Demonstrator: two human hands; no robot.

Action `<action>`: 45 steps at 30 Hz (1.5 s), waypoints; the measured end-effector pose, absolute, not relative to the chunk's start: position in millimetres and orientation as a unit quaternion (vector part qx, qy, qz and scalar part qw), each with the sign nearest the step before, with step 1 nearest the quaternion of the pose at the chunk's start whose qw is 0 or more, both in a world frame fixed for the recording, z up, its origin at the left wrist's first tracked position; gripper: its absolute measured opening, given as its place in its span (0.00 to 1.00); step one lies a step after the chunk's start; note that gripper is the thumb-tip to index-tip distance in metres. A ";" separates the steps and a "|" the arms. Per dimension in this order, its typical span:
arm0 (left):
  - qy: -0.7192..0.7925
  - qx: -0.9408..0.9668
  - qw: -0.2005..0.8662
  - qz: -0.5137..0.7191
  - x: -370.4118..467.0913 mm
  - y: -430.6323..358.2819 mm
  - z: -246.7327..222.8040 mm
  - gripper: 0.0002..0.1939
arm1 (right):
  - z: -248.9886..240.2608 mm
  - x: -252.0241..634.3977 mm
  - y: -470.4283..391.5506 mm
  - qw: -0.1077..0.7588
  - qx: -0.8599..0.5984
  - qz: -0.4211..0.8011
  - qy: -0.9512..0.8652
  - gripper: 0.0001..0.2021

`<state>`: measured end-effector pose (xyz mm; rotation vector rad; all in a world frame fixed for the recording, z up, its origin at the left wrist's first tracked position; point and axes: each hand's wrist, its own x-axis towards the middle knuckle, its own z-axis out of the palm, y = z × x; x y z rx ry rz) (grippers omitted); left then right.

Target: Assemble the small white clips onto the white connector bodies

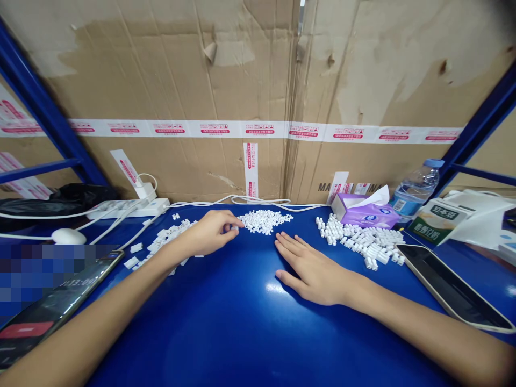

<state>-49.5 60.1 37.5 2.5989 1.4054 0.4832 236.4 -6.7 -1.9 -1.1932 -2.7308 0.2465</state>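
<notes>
My left hand (212, 232) hovers between two piles, its fingers curled and thumb and index closed around a small white plastic piece (234, 228), mostly hidden by the fingertips. Just beyond it lies a heap of tiny white plastic pieces (264, 221). Under and behind the left wrist, larger white blocks (165, 239) are scattered, partly covered by the forearm. My right hand (314, 266) rests palm down on the blue tabletop (226, 322), fingers stretched out and holding nothing. To its right is a pile of white blocky plastic parts (358, 239).
A phone (455, 287) lies at right, another phone (60, 301) at left. Behind the right pile stand a purple tissue pack (365, 212), a water bottle (417, 188) and a green-white carton (439, 220). A power strip (129, 207) with white cables lies at back left, before the cardboard wall (181, 80).
</notes>
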 end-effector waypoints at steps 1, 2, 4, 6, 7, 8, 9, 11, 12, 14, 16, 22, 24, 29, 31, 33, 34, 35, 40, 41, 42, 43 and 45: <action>0.444 0.865 0.117 0.203 -43.4 56.3 35.8 0.14 | -2.0 236.5 -6.7 0.079 -0.397 0.083 -0.911 0.39; 0.419 0.859 0.166 0.243 -36.9 52.0 33.2 0.13 | -2.2 236.5 -6.6 0.081 -0.396 0.083 -0.911 0.39; 0.385 0.826 0.270 0.310 -23.3 42.7 26.4 0.10 | -2.4 236.6 -6.4 0.086 -0.393 0.085 -0.911 0.39; 0.359 0.793 0.360 0.335 -10.9 33.2 18.5 0.08 | -2.6 236.7 -6.2 0.088 -0.392 0.087 -0.912 0.39; 0.349 0.786 0.384 0.337 -5.7 28.8 14.8 0.06 | -2.8 236.8 -6.0 0.089 -0.392 0.087 -0.912 0.39; 0.341 0.787 0.390 0.333 -1.5 24.6 11.5 0.05 | -3.1 236.9 -5.9 0.091 -0.391 0.087 -0.912 0.39; 0.341 0.797 0.375 0.329 1.8 20.9 8.7 0.05 | -3.6 237.1 -5.7 0.093 -0.391 0.087 -0.911 0.39; 0.344 0.827 0.316 0.311 5.8 14.8 5.2 0.04 | -4.6 237.4 -5.4 0.101 -0.389 0.088 -0.911 0.38; 0.346 0.840 0.288 0.302 6.8 12.5 4.3 0.04 | -5.0 237.6 -5.3 0.104 -0.388 0.088 -0.911 0.38; 0.352 0.853 0.253 0.290 7.2 9.7 4.2 0.04 | -5.6 237.8 -5.2 0.104 -0.388 0.086 -0.912 0.38; 0.364 0.852 0.251 0.281 6.4 9.5 5.8 0.07 | -5.6 237.8 -5.3 0.099 -0.387 0.084 -0.913 0.37; 0.373 0.848 0.270 0.263 -1.1 20.0 11.9 0.17 | -3.9 236.9 -5.4 0.091 -0.391 0.081 -0.912 0.38; 0.365 0.850 0.279 0.259 -2.5 22.5 12.0 0.18 | -3.6 236.6 -5.4 0.087 -0.391 0.078 -0.913 0.39; 0.371 0.847 0.272 0.268 1.8 19.8 6.6 0.12 | -4.2 236.8 -5.3 0.103 -0.389 0.085 -0.912 0.38; 0.376 0.844 0.265 0.276 4.0 18.4 3.7 0.12 | -4.7 237.1 -5.1 0.102 -0.389 0.084 -0.912 0.38; 0.378 0.841 0.268 0.281 4.2 19.0 2.2 0.13 | -5.2 237.4 -5.0 0.098 -0.389 0.082 -0.912 0.38; 0.378 0.839 0.270 0.284 3.3 20.2 2.4 0.14 | -5.5 237.6 -4.9 0.100 -0.389 0.082 -0.912 0.38; 0.377 0.837 0.272 0.288 1.7 21.9 3.3 0.14 | -5.7 237.7 -4.9 0.102 -0.388 0.083 -0.912 0.38; 0.400 0.854 0.184 0.275 -14.7 35.8 18.5 0.08 | -5.8 237.9 -4.9 0.099 -0.392 0.074 -0.912 0.37; 0.409 0.863 0.143 0.259 -18.7 38.8 22.4 0.08 | -5.4 237.8 -5.1 0.095 -0.394 0.073 -0.911 0.38; 0.416 0.871 0.109 0.238 -22.5 41.4 26.1 0.09 | -4.8 237.6 -5.3 0.091 -0.397 0.074 -0.910 0.38; 0.422 0.876 0.083 0.220 -26.1 43.3 29.3 0.09 | -4.0 237.4 -5.7 0.088 -0.399 0.076 -0.910 0.38; 0.428 0.885 0.050 0.175 -31.8 44.1 34.1 0.11 | -2.4 236.5 -6.9 0.083 -0.403 0.080 -0.908 0.39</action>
